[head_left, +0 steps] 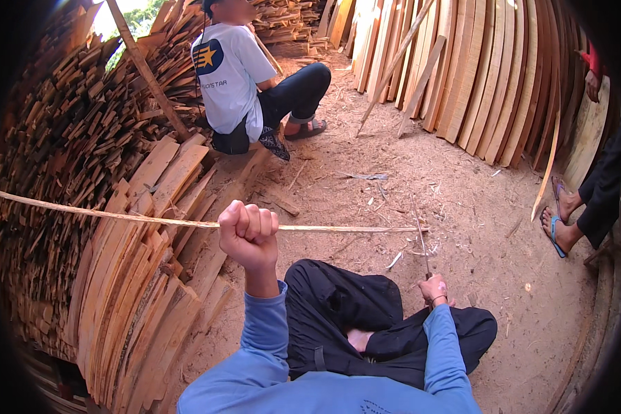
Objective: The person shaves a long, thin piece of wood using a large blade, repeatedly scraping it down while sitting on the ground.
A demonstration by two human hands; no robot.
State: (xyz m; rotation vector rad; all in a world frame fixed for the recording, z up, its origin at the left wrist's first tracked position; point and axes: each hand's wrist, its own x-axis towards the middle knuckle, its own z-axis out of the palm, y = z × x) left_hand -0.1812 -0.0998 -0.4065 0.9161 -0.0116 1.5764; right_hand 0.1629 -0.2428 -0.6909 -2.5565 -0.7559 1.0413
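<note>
My left hand [248, 233] is closed in a fist around a long, thin wooden strip [352, 228], held level across the view in front of me. The strip runs far out to the left and ends a little to the right of centre. In my right hand [436, 290], fingers wrapped round the handle, is a long-bladed knife [424, 248], seen nearly edge-on and pointing away from me. Its blade crosses the strip close to the right end; whether the two touch I cannot tell. I sit cross-legged on the ground, dark trousers [345, 297] below both hands.
Long boards [138, 276] lie stacked at my left, beside a high pile of split wood [69, 152]. A person [234, 76] sits ahead, left of centre. Planks [476, 83] lean upright at the far right. Another person's sandalled foot [559, 231] is at the right. Shavings litter the ground.
</note>
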